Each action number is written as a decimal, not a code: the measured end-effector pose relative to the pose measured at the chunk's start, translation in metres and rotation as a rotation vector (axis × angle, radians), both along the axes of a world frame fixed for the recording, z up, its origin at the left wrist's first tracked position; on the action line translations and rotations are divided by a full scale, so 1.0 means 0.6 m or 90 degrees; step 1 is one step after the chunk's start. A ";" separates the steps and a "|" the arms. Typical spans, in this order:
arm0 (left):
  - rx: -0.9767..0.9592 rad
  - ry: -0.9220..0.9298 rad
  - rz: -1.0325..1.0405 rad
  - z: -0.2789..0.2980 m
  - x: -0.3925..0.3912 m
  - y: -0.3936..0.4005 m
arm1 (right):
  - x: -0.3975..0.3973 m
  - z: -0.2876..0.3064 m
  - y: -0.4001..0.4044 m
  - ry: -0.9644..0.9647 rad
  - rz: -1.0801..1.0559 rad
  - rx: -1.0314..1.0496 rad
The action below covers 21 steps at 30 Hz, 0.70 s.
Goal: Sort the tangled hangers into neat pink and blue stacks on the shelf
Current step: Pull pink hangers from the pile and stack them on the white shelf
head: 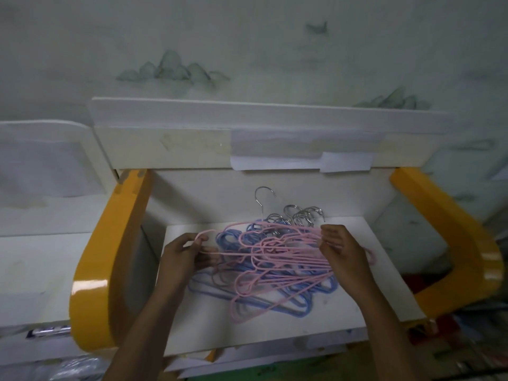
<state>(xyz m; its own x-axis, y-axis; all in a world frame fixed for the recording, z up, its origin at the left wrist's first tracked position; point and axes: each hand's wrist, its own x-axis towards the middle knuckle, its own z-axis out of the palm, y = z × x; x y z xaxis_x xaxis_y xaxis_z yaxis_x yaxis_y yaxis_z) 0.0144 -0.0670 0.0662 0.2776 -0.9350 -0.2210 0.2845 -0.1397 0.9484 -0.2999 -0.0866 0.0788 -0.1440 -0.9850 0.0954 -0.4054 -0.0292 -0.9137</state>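
A tangled heap of pink hangers (275,253) and blue hangers (233,240) lies on the white shelf (275,331), their metal hooks (302,215) pointing to the back. My left hand (187,257) pinches the left end of a pink hanger at the heap's left side. My right hand (341,248) grips the right ends of the pink hangers on the heap's right side. Pink wires stretch between both hands, over the blue ones.
Yellow curved side frames (110,257) (453,243) flank the shelf. A white upper board with taped paper (275,149) runs across the back. Another white surface (35,265) lies to the left; clutter sits low at the right.
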 end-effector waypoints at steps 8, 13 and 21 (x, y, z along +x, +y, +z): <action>-0.026 -0.006 -0.017 0.015 -0.045 -0.017 | -0.070 0.002 -0.026 0.037 -0.042 -0.014; -0.028 -0.005 -0.010 0.017 -0.098 -0.023 | -0.132 -0.011 -0.051 0.073 -0.025 0.001; -0.020 -0.026 0.060 0.010 -0.156 -0.018 | -0.198 -0.058 -0.106 0.251 0.034 0.056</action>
<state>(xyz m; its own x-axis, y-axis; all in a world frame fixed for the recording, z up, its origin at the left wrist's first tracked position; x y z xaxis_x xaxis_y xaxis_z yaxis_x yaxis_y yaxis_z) -0.0791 -0.0779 0.0725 0.3726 -0.9105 -0.1792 0.2562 -0.0847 0.9629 -0.4188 -0.1501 0.0440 -0.0610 -0.9970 0.0474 -0.7254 0.0117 -0.6882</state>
